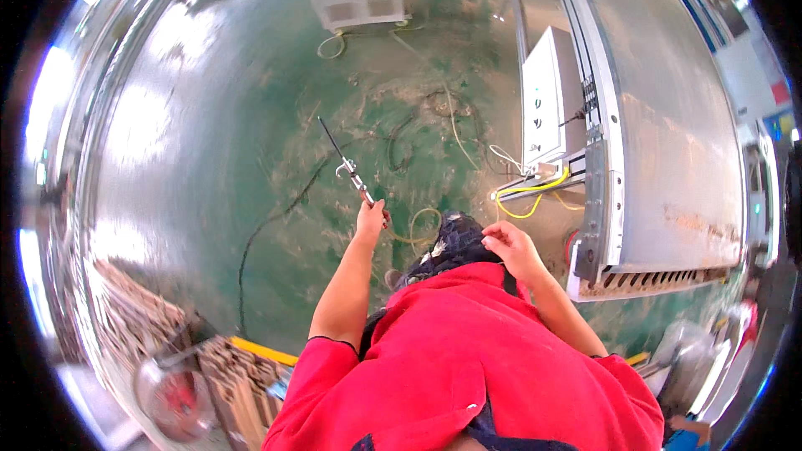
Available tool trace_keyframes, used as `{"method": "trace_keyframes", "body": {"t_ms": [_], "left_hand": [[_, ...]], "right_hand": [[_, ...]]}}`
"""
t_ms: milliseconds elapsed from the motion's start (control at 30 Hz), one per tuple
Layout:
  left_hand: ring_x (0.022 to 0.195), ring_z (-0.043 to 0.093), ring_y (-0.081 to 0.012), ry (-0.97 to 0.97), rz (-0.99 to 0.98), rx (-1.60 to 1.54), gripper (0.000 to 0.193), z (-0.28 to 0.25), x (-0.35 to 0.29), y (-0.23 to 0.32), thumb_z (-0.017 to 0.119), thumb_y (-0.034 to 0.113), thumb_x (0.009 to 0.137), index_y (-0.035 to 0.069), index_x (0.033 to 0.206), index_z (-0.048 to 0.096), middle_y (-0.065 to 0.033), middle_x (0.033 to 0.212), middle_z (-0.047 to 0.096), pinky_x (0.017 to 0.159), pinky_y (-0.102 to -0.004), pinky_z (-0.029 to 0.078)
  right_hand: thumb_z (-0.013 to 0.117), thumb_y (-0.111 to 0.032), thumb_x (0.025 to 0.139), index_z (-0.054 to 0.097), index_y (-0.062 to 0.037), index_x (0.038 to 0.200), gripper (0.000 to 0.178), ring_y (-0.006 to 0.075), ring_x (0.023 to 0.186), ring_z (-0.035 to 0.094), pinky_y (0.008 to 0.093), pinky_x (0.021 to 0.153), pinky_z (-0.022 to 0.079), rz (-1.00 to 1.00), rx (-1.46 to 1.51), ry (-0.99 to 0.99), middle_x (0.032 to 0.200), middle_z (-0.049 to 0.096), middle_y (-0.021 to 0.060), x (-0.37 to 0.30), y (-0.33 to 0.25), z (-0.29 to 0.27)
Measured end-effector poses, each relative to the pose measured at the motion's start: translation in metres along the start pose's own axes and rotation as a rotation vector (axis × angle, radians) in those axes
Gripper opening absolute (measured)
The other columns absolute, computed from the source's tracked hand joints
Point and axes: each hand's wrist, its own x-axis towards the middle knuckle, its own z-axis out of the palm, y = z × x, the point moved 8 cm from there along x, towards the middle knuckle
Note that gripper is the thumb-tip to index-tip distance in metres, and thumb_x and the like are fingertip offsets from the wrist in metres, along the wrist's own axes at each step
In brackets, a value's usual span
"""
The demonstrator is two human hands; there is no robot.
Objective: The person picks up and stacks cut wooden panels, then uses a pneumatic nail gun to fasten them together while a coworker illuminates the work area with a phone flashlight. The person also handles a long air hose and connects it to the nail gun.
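left hand (370, 221) grips air gun (351, 171), nozzle at 11 o'clock | right hand (510, 249) loose, holding nothing | risk: feet might catch the hose (267, 225) (looped on floor)

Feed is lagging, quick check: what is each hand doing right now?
Left hand: closed on the handle of a thin metal air-blow gun with a long dark nozzle.
Right hand: fingers loosely curled, holding nothing visible.
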Motion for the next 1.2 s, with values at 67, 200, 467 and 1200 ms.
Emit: {"method": "trace_keyframes", "body": {"t_ms": [67,200,467,1200], "left_hand": [[0.065,0.061,-0.017,-0.003,-0.038,0.088,0.033,-0.004,0.066,0.013,0.062,0.025,0.089,0.003,0.108,0.046,-0.0072,0.078,0.061,0.054,-0.0324,0.049],[0.062,0.062,-0.0197,0.104,-0.147,0.274,0.039,-0.022,0.199,0.003,0.067,0.021,0.084,0.003,0.11,0.043,-0.0105,0.08,0.061,0.048,-0.0365,0.048],[0.052,0.056,-0.0253,0.084,-0.83,-0.067,0.011,-0.1,0.272,0.002,0.052,0.002,0.087,0.0,0.097,0.047,-0.014,0.066,0.054,0.044,-0.0371,0.048],[0.075,0.062,-0.0322,0.38,-0.973,-0.572,0.015,-0.004,0.467,0.069,0.052,0.01,0.084,0.0,0.095,0.052,-0.0147,0.085,0.057,0.068,-0.0416,0.053]], "right_hand": [[0.059,-0.008,0.094,0.061,-0.0008,0.109,0.016,0.0118,0.088,0.062,0.0269,0.081,0.05,0.049,0.072,0.035,0.094,0.066,0.0052,0.036,-0.006,-0.003],[0.057,-0.006,0.096,0.059,0.0006,0.11,0.016,0.012,0.091,0.062,0.0267,0.084,0.049,0.109,0.186,0.052,0.096,0.065,0.0049,0.127,-0.006,-0.012],[0.06,-0.011,0.094,0.062,-0.0006,0.107,0.017,0.0099,0.087,0.061,0.0246,0.079,0.048,0.157,0.236,0.185,0.092,0.064,0.0036,0.308,-0.053,-0.12],[0.056,-0.012,0.096,0.061,0.0011,0.108,0.018,0.0136,0.089,0.063,0.0275,0.083,0.05,0.46,-0.006,0.269,0.092,0.065,0.0051,0.532,-0.137,-0.242]]}}
